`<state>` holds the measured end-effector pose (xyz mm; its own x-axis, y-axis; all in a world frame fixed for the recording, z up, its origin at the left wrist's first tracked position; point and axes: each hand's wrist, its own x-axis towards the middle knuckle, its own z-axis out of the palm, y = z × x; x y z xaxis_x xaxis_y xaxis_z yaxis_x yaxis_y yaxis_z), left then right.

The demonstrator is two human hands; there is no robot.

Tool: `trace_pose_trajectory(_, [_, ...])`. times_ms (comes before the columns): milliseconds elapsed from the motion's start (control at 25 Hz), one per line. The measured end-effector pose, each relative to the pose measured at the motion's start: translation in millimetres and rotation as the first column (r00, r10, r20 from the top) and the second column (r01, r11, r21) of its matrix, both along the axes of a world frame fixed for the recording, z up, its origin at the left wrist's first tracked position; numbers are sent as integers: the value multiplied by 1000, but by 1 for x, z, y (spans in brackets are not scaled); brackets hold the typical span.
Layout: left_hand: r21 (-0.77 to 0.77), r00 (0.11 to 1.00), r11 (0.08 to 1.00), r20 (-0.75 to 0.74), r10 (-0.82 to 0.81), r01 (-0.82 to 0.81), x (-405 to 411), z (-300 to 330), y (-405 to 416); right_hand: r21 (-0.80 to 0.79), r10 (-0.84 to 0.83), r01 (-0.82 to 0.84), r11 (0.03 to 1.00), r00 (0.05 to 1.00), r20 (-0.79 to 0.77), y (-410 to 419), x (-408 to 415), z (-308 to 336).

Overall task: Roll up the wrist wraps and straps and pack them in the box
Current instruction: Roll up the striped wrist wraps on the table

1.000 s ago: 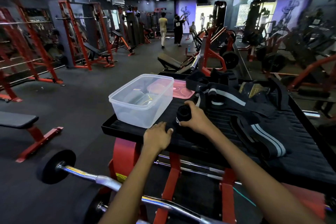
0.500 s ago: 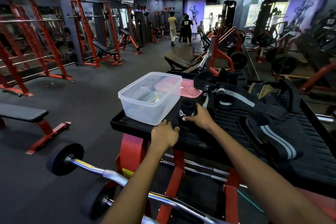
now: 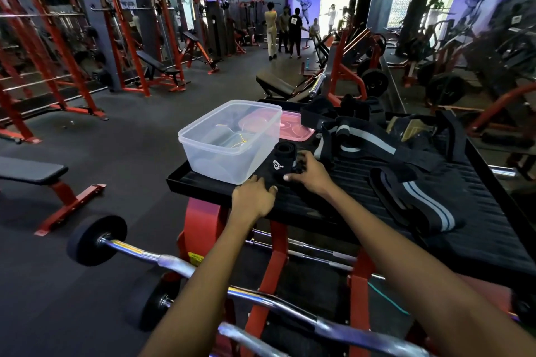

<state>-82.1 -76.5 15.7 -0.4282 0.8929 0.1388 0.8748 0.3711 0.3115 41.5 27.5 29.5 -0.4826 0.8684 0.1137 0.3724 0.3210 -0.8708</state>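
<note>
While the right hand (image 3: 307, 172) curls its fingers round the rolled end of a black wrap (image 3: 282, 161) lying on the tray (image 3: 362, 211) just beside the box (image 3: 229, 140), the left hand (image 3: 253, 200) lies on the flat end, fingers bent loosely. Rolling seems under way; next, finish the roll and drop it in the box.

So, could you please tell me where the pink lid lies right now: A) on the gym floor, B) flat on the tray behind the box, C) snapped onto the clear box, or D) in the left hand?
B: the pink lid lies flat on the black tray behind the open clear box.
</note>
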Motion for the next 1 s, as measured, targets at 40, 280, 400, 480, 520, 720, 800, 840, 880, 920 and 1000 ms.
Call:
trace_pose_trajectory(40, [82, 999, 997, 30, 14, -16, 1, 0, -2, 9, 12, -12, 1000, 1000, -1, -2, 5, 3])
trace_pose_trajectory(280, [641, 953, 764, 182, -242, 72, 52, 7, 8, 279, -160, 136, 951, 985, 64, -1, 62, 35])
trace_pose_trajectory(400, [591, 839, 788, 331, -432, 172, 91, 16, 36, 349, -251, 176, 921, 950, 185, 4, 106, 50])
trace_pose_trajectory(480, [514, 729, 841, 507, -459, 172, 110, 16, 53, 357, -384, 264, 896, 865, 323, 12, 134, 53])
trace_pose_trajectory(520, [471, 701, 861, 550, -455, 190, 117, 13, 60, 330, -434, 308, 893, 785, 442, 15, 149, 54])
trace_pose_trajectory(720, [334, 702, 872, 519, -487, 357, 122, 0, 70, 29, -307, 344, 938, 794, 525, 11, 197, 40])
trace_pose_trajectory(800, [351, 686, 869, 536, -492, 349, 119, 3, 65, -50, -351, 375, 926, 901, 256, 12, 199, 40])
trace_pose_trajectory(840, [355, 670, 868, 554, -494, 346, 119, 6, 63, -138, -382, 395, 908, 917, 111, 14, 197, 42])
trace_pose_trajectory(880, [360, 657, 866, 565, -499, 347, 120, 8, 60, -242, -400, 383, 892, 916, -25, 18, 194, 44])
trace_pose_trajectory(920, [367, 644, 860, 570, -509, 355, 121, 10, 57, -323, -401, 343, 882, 907, -131, 20, 190, 48])
trace_pose_trajectory(1000, [416, 632, 833, 546, -550, 366, 121, 11, 54, -416, -383, 254, 873, 886, -262, 19, 177, 56])
